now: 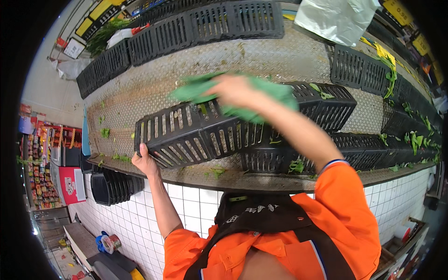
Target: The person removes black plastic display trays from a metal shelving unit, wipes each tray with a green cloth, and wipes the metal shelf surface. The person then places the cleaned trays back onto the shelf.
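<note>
A green cloth [196,89] is in my right hand [232,91], which is blurred above the far edge of a long black slotted plastic rack [206,136]. My left hand [145,159] grips the rack's left end, thumb on top. That end sits tilted over a metal tread-plate shelf [140,84] strewn with scraps of green leaf. Part of the cloth drapes over the rack's slats and hides some of them. A leaf [323,92] lies on the rack's right part.
Black slotted dividers [206,24] line the back, and another slotted rack [364,150] sits at the front right. A plastic bag [336,19] hangs at the back. Stacked black baskets [112,187] stand on the white tiled floor [196,199] below the shelf's left end.
</note>
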A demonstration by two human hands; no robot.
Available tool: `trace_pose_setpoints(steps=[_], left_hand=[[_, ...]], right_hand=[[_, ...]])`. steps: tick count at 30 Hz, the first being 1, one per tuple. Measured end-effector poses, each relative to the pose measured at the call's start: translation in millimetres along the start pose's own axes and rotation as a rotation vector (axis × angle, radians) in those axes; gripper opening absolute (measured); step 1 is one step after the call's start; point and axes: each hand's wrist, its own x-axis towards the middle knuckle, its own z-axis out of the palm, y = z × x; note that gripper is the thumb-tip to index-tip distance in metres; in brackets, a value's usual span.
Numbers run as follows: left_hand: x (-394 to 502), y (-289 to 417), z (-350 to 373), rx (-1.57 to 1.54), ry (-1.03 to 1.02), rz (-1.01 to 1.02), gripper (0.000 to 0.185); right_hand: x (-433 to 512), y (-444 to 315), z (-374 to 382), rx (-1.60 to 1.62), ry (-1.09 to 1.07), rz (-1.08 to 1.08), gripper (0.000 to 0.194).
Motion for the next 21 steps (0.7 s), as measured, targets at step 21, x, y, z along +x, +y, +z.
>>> trace_pose_setpoints(steps=[21], left_hand=[[58, -71, 9, -0.337, -0.168, -0.012, 0.031]], right_hand=[[59, -23, 10, -0.082, -0.09, 0.551, 0.032]])
